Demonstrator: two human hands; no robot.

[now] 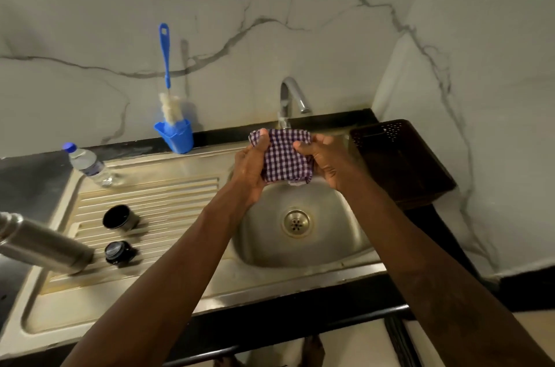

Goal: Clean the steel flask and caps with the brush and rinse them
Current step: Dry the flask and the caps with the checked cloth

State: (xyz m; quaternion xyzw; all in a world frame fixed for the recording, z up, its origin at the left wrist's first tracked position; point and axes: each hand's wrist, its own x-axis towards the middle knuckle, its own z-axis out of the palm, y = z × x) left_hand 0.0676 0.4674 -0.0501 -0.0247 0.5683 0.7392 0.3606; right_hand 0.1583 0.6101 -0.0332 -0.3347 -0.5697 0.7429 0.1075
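Both hands hold a purple-and-white checked cloth [285,157] over the sink basin [339,234], just below the tap [292,97]. My left hand [250,168] grips its left side and my right hand [326,160] grips its right side. The steel flask [42,242] lies on its side at the left end of the drainboard [168,195]. Two caps sit on the drainboard: a steel cup cap [120,218] and a black stopper cap [119,252]. The blue-handled brush [166,78] stands in a blue holder [175,135] against the wall.
A clear plastic water bottle [88,166] with a blue lid lies at the back left of the drainboard. A dark perforated basket [402,156] sits on the black counter to the right of the basin. The marble wall closes in at the back and right.
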